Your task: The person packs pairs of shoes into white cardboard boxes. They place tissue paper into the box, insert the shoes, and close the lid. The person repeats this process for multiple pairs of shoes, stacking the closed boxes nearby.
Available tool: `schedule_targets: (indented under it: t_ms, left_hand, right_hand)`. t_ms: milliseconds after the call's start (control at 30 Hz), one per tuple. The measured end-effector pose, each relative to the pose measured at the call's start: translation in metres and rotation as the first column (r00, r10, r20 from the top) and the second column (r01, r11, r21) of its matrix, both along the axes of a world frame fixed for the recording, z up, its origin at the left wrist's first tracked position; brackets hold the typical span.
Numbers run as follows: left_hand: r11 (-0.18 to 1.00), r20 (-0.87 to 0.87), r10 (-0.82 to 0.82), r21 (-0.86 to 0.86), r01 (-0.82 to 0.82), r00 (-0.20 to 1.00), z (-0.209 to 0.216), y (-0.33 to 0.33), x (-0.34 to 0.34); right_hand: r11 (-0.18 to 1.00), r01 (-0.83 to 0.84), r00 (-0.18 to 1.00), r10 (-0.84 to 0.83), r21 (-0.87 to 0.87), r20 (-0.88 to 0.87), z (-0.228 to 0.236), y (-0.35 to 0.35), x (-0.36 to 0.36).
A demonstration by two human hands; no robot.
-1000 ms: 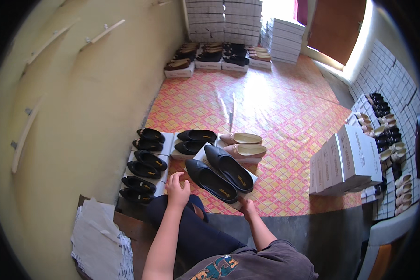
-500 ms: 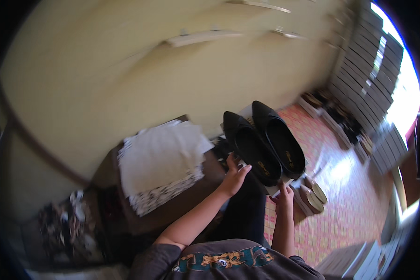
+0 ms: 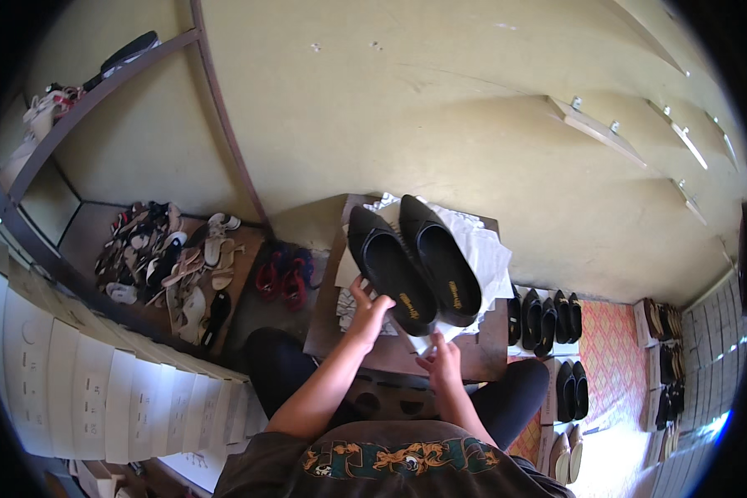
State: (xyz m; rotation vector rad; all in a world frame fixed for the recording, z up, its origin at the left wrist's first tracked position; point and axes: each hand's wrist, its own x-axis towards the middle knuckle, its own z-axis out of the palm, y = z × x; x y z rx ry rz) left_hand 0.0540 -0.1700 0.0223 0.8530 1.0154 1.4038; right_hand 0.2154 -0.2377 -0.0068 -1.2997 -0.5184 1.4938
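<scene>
A pair of black pointed flat shoes, the left shoe (image 3: 390, 270) and the right shoe (image 3: 450, 274), lies side by side on a white box (image 3: 421, 342), toes pointing away from me. My left hand (image 3: 368, 317) grips the box at its left side, thumb up beside the left shoe's heel. At the near end, my right hand (image 3: 444, 363) pinches the box just below the heels. Under and behind the shoes is a stack of white paper sheets (image 3: 491, 259) on a brown table (image 3: 481, 362). The shoes hide most of the box.
White shoeboxes (image 3: 100, 398) stand at the left. Beyond them is a heap of sandals (image 3: 166, 257), with red sandals (image 3: 293, 286) beside the table. Black flats (image 3: 566, 390) sit on boxes on the patterned floor (image 3: 614, 340) at right. Small shelves (image 3: 598, 130) jut from the wall.
My view has swung left, bringing in the sandal heap and white shoeboxes. The held box and shoes have come from the table's right side to over the paper stack.
</scene>
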Motion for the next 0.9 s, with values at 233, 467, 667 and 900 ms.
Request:
schedule_targets:
  t_ms: [233, 467, 667, 900]
  left_hand:
    - [0.990, -0.178, 0.062, -0.113, -0.083, 0.982, 0.001, -0.002, -0.061]
    - [0.985, -0.177, -0.028, -0.173, -0.003, 0.984, -0.017, 0.011, -0.072]
    - [0.961, -0.187, -0.137, -0.263, 0.084, 0.973, -0.002, 0.013, -0.076]
    - [0.980, -0.884, 0.195, 0.165, -0.107, 0.424, 0.035, 0.015, -0.062]
  right_hand:
    - [0.977, -0.188, 0.978, 0.177, -0.097, -0.109, -0.002, -0.002, -0.052]
    - [0.945, -0.303, 0.943, 0.279, -0.122, -0.179, -0.010, -0.010, -0.055]
    - [0.896, -0.437, 0.861, 0.392, -0.076, -0.322, -0.025, -0.012, -0.020]
    - [0.831, -0.552, 0.834, 0.550, -0.066, -0.041, -0.009, -0.004, 0.046]
